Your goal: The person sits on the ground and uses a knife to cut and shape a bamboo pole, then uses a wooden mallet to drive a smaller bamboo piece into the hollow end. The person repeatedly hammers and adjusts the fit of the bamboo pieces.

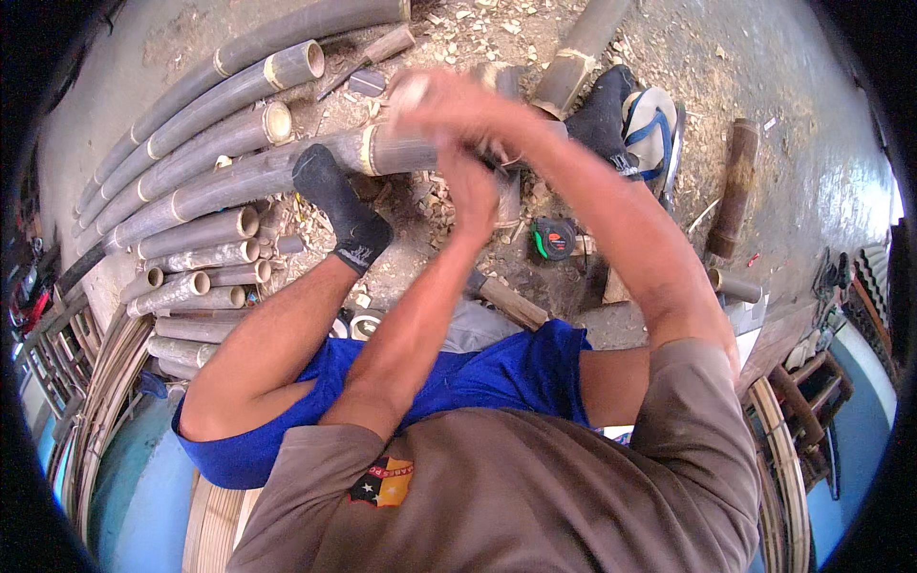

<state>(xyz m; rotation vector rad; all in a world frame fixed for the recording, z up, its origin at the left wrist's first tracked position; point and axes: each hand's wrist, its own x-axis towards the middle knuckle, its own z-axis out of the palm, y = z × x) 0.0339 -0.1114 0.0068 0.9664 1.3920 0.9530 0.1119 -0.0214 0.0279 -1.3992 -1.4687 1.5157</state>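
Long grey bamboo pole (248, 183), smooth, round and ringed with pale nodes, lies across the floor (812, 153) from left toward centre, crossed by a dark-socked foot (349, 210). Left hand (471, 191) is at its right portion; fingers partly hidden, grip cannot be told. Right hand (447, 107), just beyond, is motion-blurred; whether its fingers are apart or together cannot be told. Shorter tubes (196, 234) at left show round cut rims. Chip-strewn floor extends between tape measure (554, 239) and brown tube (735, 188) at right.

Brown short-sleeved shirt (554, 492); black, yellow and red star-marked badge (382, 481); blue shorts (511, 374); dark socks (336, 199).
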